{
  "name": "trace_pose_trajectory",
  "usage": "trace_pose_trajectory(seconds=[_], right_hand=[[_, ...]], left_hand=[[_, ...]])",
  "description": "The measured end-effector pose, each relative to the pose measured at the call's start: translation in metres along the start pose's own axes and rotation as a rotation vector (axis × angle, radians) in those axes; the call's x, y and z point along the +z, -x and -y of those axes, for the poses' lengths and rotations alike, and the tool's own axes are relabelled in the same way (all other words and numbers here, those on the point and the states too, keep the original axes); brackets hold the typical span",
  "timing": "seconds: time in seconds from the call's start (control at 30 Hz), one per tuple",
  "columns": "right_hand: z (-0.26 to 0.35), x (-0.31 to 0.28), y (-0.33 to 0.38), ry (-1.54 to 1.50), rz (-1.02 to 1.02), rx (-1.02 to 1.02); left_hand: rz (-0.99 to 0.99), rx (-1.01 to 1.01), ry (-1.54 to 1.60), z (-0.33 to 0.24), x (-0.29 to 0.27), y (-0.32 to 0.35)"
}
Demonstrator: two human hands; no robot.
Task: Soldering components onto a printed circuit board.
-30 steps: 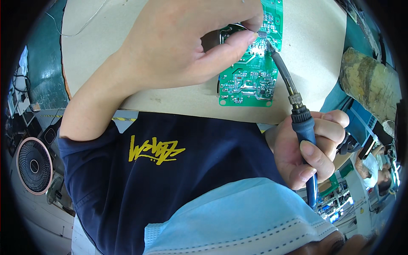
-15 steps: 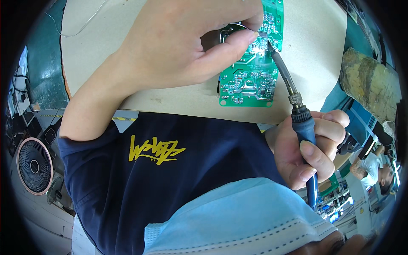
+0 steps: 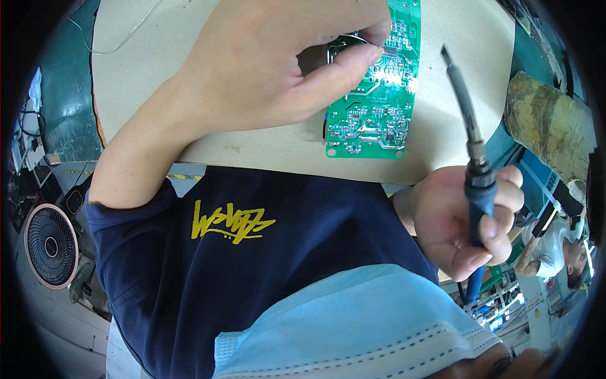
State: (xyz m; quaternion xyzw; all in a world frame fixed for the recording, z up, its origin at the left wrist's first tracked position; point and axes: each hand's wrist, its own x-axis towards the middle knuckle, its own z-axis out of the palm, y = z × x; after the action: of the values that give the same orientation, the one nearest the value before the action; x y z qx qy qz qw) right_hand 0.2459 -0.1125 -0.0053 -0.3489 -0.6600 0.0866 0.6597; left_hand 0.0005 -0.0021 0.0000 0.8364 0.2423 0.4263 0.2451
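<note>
A green circuit board (image 3: 369,126) lies on the beige work surface, its face covered with small soldered parts. My left hand (image 3: 278,63) rests over the board's upper left side, thumb and forefinger pinched together close to a small chip. What sits between those fingertips is too small to make out, though a thin shiny line shows by them. My right hand (image 3: 467,221) is wrapped round the blue handle of a soldering iron (image 3: 464,104). The iron's dark tip points up and away, to the right of the board and apart from it.
Beige board (image 3: 252,145) covers the table in front of me. A thin wire (image 3: 120,49) curls at its far left. A pink-rimmed fan (image 3: 52,246) stands at left. On the right are a stained yellowish roll-shaped object (image 3: 546,117) and, beyond, another person (image 3: 552,249).
The soldering iron has lifted off the board and swung to the right along with my right hand. My left hand and the circuit board stay put.
</note>
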Motion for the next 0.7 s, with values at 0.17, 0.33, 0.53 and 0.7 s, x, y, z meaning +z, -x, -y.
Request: trace_pose_trajectory(seconds=[0.17,0.33,0.53,0.7], right_hand=[[-0.01,0.012,-0.004,-0.074,0.075,0.163],[0.001,0.028,-0.007,0.18,0.183,0.403],[0.0,0.027,-0.01,0.073,0.314,0.354],[0.002,0.022,-0.012,0.005,0.23,0.358]], left_hand=[[-0.004,-0.397,0.161,-0.024,-0.008,-0.01],[-0.186,-0.143,0.136,-0.019,-0.004,-0.024],[0.257,-0.371,-0.118,-0.046,-0.04,-0.022],[0.451,-0.455,-0.565,-0.064,-0.031,-0.012]])
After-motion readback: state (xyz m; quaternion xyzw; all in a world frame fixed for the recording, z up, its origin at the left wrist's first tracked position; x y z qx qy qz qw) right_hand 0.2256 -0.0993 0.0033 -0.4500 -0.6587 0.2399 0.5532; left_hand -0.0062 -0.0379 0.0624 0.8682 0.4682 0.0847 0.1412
